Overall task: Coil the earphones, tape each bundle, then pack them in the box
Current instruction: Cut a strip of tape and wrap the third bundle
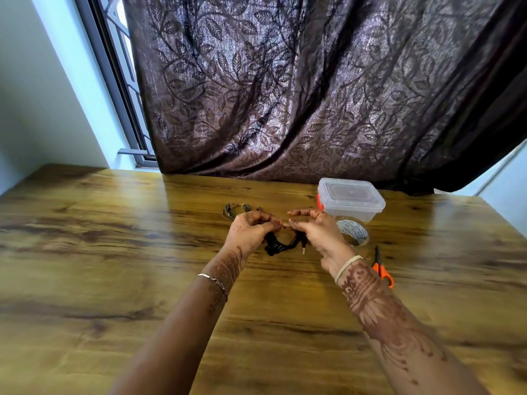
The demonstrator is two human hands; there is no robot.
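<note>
**Head view, coiling step.** The left hand [251,229] and right hand [316,228] meet fingertip to fingertip just above the counter [114,252]. Both are narrowed to a pinch on the black earphones [281,246]. The left curls its fingers over the cord; the right nips it between thumb and forefinger, with the other fingers lifted. Most of the cord hangs below the hands in a loose tangle that reaches the counter, and the plug [303,249] dangles free beside the right palm. Whether a strip of tape is already between the fingertips cannot be told.

A bundle [235,210], apparently finished, lies just behind the left hand. The box [351,199], lid on, stands behind the right hand near the curtain [285,95]. The tape [353,232] roll lies just in front of the box. The scissors [382,269] lie nearer the viewer, beside the right wrist.

**Risks, as judged.**
- The loops look uneven and unbound, so a slackening of either pinch would let the coil spring open.
- The free plug may snag a loop as winding goes on.
- Taping calls for one hand to leave for the roll, and the other alone may not hold the coil together.
- The box is closed and must be opened before packing, again with a hand taken off the work.
</note>
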